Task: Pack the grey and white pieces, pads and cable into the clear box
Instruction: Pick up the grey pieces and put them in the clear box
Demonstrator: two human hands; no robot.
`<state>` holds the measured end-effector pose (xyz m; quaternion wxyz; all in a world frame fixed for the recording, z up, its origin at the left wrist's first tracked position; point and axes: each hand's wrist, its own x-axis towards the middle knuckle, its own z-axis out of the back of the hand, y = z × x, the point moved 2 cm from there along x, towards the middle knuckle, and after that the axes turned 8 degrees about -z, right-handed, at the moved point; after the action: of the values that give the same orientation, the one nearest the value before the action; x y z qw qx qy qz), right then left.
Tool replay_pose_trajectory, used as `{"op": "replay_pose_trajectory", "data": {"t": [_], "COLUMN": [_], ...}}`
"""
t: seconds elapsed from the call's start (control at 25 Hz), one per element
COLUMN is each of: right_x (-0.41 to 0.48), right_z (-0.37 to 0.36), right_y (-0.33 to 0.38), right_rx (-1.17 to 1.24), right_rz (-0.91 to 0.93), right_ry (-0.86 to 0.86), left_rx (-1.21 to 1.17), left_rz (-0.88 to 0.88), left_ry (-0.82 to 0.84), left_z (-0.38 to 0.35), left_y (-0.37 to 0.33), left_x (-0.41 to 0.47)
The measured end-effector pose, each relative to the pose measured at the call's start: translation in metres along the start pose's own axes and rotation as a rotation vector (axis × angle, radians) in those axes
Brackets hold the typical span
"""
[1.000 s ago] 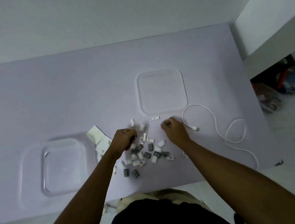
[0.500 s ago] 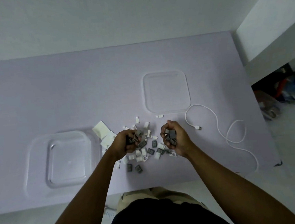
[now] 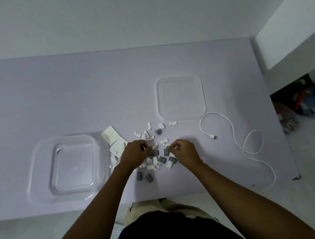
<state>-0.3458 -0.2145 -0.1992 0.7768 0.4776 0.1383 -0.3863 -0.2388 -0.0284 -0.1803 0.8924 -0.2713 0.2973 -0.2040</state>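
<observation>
Both bare hands are working over a scatter of small grey and white plastic pieces (image 3: 156, 153) on the pale lilac tabletop (image 3: 75, 100); the left hand (image 3: 134, 155) is lying knuckles-up with its fingers curled in toward the pile, and a small dark bit is showing at its fingertips, though what it is pinching cannot be told; the right hand (image 3: 183, 151) is likewise curled, its fingertips closing on a small white piece at the pile's right edge, yet whether that piece is truly clamped cannot be told.

Between the two hands the grey and white pieces are lying loose, some just beyond the fingertips and two grey ones sitting just beside the left wrist; touching the outer side of the left hand, the flat white square pads (image 3: 114, 140) are lying overlapped on the table; further out on that same side the clear square plastic box (image 3: 41, 148) is sitting open and holding nothing; beyond the right hand's fingertips the clear flat square lid (image 3: 179, 81) is lying on the table; out past the right hand the thin white cable (image 3: 231, 128) is trailing in loops toward the table's near edge, its plug end pointing back toward the right hand.
</observation>
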Motion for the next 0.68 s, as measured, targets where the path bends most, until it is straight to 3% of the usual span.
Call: {"op": "replay_pose_trajectory", "data": {"t": [0.2, 0.36, 0.44, 0.6, 0.68], "right_x": [0.001, 0.005, 0.005, -0.007, -0.012], "right_z": [-0.017, -0.019, -0.014, 0.004, 0.006], "right_y": [0.009, 0.011, 0.009, 0.016, 0.021], "right_rx": [-0.489, -0.533, -0.305, 0.516, 0.662], "right_rz": [0.080, 0.066, 0.007, -0.256, -0.282], "right_ry": [-0.049, -0.071, -0.035, 0.131, 0.214], "left_rx": [0.253, 0.346, 0.339, 0.053, -0.055], "left_rz": [-0.128, -0.170, -0.188, -0.112, -0.088], "left_ry": [0.042, 0.011, 0.018, -0.044, -0.106], "left_z": [-0.018, -0.026, -0.029, -0.019, -0.005], "left_y": [-0.010, -0.015, -0.016, -0.016, -0.014], "left_x": [-0.003, 0.001, 0.003, 0.007, 0.003]}}
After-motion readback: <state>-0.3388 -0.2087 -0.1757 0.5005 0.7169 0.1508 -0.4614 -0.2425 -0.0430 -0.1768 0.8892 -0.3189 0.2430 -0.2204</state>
